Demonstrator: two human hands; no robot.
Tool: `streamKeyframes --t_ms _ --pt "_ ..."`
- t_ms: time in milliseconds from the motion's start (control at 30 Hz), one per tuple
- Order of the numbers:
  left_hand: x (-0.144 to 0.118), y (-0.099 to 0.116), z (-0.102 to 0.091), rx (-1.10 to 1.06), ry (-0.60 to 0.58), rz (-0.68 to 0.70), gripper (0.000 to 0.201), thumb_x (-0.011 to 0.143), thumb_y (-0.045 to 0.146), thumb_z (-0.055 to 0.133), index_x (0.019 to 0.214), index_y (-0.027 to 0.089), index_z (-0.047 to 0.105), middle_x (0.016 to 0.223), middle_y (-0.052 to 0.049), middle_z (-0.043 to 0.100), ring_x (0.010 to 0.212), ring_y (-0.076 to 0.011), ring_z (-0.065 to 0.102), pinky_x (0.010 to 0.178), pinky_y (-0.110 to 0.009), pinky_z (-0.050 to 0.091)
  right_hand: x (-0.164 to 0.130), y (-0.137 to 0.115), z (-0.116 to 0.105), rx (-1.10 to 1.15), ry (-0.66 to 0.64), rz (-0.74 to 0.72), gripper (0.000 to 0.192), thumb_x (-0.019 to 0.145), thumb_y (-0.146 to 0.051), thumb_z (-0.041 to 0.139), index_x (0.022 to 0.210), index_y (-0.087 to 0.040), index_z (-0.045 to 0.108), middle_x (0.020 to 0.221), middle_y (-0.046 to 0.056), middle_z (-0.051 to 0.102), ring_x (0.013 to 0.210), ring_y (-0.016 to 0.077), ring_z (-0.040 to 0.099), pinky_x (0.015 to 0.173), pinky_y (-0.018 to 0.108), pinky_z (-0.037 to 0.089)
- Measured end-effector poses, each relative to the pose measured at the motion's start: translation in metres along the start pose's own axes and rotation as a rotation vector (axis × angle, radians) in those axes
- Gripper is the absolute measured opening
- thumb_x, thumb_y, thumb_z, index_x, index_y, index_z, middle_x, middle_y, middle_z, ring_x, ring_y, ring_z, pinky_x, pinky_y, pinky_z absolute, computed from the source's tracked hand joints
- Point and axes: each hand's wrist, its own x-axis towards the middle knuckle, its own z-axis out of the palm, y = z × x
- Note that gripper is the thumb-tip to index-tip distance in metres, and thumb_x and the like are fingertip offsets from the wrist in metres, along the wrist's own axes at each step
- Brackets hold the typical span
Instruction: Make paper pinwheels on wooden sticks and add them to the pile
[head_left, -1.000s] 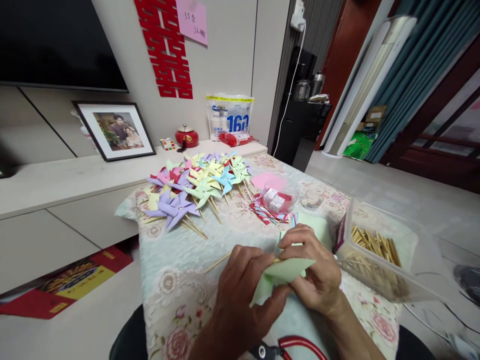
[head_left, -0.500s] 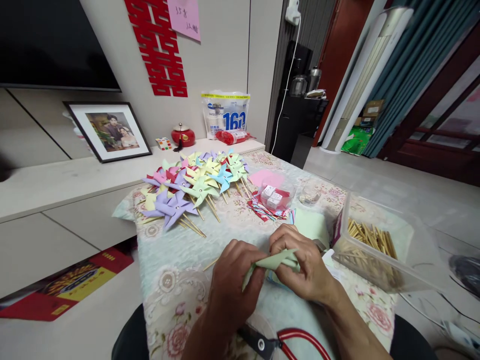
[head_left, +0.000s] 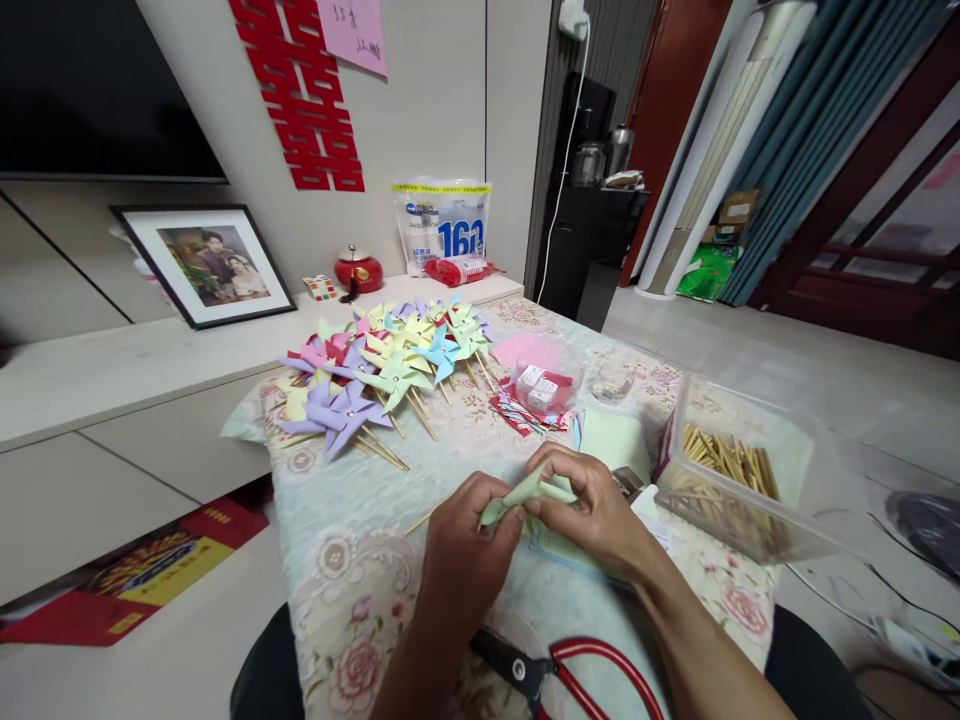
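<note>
Between my two hands is a piece of pale green paper [head_left: 531, 490], folded and curled. My left hand [head_left: 471, 540] pinches its left side with thumb and fingers. On the right side, my right hand [head_left: 581, 500] grips it, thumb below and fingers curled over the top. Below my hands lie red-handled scissors [head_left: 525, 668], their blades partly hidden by my left forearm. A thin wooden stick [head_left: 420, 521] pokes out beside my left hand. Under my right hand and wrist are flat sheets of light green paper [head_left: 574, 555].
Finished paper pinwheels [head_left: 397, 372] on sticks are heaped at the table's far left. A clear plastic box [head_left: 739, 520] of wooden sticks stands at right. Behind my hands are paper strips [head_left: 517, 412], a clear round container [head_left: 551, 385] and a green paper stack [head_left: 615, 440].
My hands have moved slightly up and to the left with the green paper. The paper's curl looks more open at the right. The view has shifted a little.
</note>
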Motion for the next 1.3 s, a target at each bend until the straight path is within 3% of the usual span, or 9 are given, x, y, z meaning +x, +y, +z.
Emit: streamKeyframes --t_ms 100,233,367,467,767,967,1300 --pt "0.006 0.006 0.003 -0.060 0.071 -0.249 0.010 0.076 0.026 0.065 0.069 0.019 0.061 0.058 0.005 0.054 0.056 -0.0114 0.049 0.054 -0.022 0.038 -0.002 0.008 0.002 0.022 0.072 0.023 0.016 0.086 -0.034 0.067 0.091 -0.018 0.068 0.089 0.005 0.067 0.084 0.0199 0.062 0.076 0.032 0.049" --pt "0.018 0.019 0.007 -0.337 0.074 -0.530 0.022 0.073 0.037 0.071 0.070 0.018 0.059 0.048 0.007 0.049 0.045 -0.0083 0.040 0.046 -0.020 0.032 -0.006 0.017 -0.001 0.157 0.211 0.083 0.038 0.087 -0.039 0.066 0.122 -0.022 0.065 0.120 0.010 0.067 0.112 0.0268 0.061 0.094 0.039 0.048" --pt "0.022 0.023 0.015 -0.621 0.005 -0.644 0.032 0.067 0.041 0.078 0.078 0.015 0.062 0.052 0.002 0.058 0.047 -0.0095 0.046 0.044 -0.019 0.031 -0.008 0.020 -0.006 0.249 0.307 0.108 0.035 0.090 -0.034 0.060 0.124 -0.024 0.065 0.117 0.007 0.069 0.111 0.0255 0.062 0.096 0.040 0.047" --pt "0.018 0.017 0.021 -0.731 -0.030 -0.711 0.038 0.063 0.039 0.082 0.082 0.013 0.063 0.060 0.000 0.061 0.053 -0.0104 0.052 0.044 -0.019 0.032 -0.007 0.020 -0.008 0.214 0.291 0.092 0.032 0.089 -0.028 0.059 0.119 -0.023 0.068 0.112 0.007 0.070 0.105 0.0239 0.065 0.093 0.038 0.049" --pt "0.013 0.000 0.025 -0.660 0.021 -0.746 0.036 0.060 0.039 0.081 0.073 0.015 0.058 0.049 0.003 0.056 0.041 -0.0075 0.043 0.040 -0.019 0.029 -0.005 0.026 -0.003 -0.125 0.177 -0.031 0.030 0.085 -0.009 0.054 0.104 -0.021 0.074 0.102 0.008 0.072 0.099 0.0221 0.066 0.088 0.039 0.051" --pt "0.012 -0.010 0.023 -0.611 0.014 -0.734 0.033 0.062 0.040 0.078 0.071 0.016 0.057 0.044 0.004 0.052 0.037 -0.0062 0.037 0.038 -0.019 0.026 -0.004 0.029 0.000 -0.170 0.136 -0.041 0.041 0.082 -0.003 0.051 0.110 -0.023 0.072 0.106 0.007 0.072 0.103 0.0218 0.065 0.089 0.037 0.051" --pt "0.012 -0.019 0.029 -0.621 0.026 -0.785 0.034 0.059 0.037 0.079 0.074 0.018 0.056 0.048 0.004 0.054 0.038 -0.0066 0.039 0.036 -0.018 0.024 -0.005 0.029 0.003 -0.143 0.119 -0.040 0.036 0.081 -0.002 0.052 0.102 -0.021 0.073 0.100 0.007 0.071 0.097 0.0211 0.065 0.086 0.036 0.051"
